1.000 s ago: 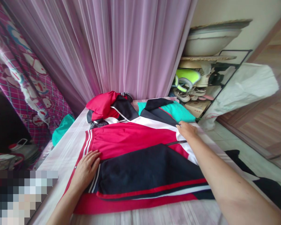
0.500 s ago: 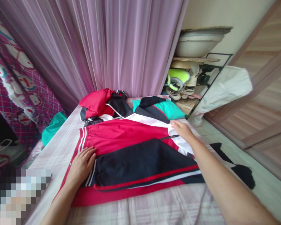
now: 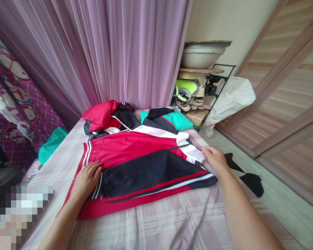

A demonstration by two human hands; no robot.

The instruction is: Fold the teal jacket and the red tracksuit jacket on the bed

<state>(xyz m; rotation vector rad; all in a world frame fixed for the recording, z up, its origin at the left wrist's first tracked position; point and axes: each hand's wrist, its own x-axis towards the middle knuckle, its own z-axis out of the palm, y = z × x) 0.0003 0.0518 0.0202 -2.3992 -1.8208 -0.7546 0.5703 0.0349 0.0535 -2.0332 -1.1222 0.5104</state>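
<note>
A red, white and black zip-up track jacket (image 3: 130,147) lies spread on the bed, its collar end to the right. One black sleeve (image 3: 138,173) with red and white stripes is folded along its front. My left hand (image 3: 90,177) rests flat, fingers stretched, on the striped cuff and hem end. At the other end my right hand (image 3: 215,158) has its fingers bent together at the edge of the white part beside the collar (image 3: 182,138); they seem to pinch it, though the fingertips are partly hidden.
Behind the jacket lie a crumpled red and black garment (image 3: 101,116) and a folded teal and black one (image 3: 181,119). Teal cloth (image 3: 52,144) hangs at the bed's left edge. A shoe rack (image 3: 198,100) with a basin (image 3: 203,55) stands beyond; black-and-white cloth (image 3: 250,180) lies at right.
My right hand has left the top of the collar and shifted toward me, to the jacket's near side. My left hand stays on the cuff. The whole view has turned slightly right.
</note>
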